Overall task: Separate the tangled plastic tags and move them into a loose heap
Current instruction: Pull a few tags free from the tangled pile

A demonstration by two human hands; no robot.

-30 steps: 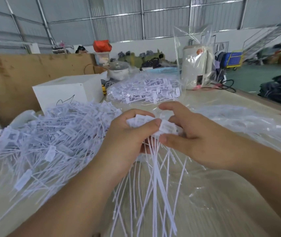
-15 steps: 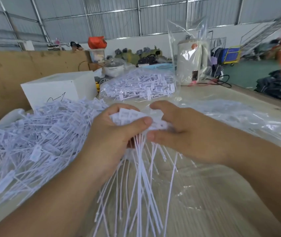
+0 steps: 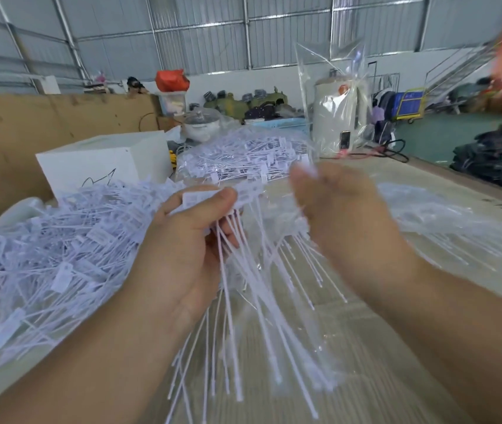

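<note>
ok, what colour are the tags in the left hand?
White, heads and tails alike. The bunch of tags in the left hand shows in the head view.

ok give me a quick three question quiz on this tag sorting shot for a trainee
1. True or false: the left hand grips a bunch of plastic tags by their heads, tails hanging down.
2. Where does the loose heap of tags lie? A) left of the left hand B) right of the right hand C) inside the white box
3. What stands behind the right hand at the table's far end?

Key
1. True
2. A
3. A white appliance in a clear plastic bag
</note>
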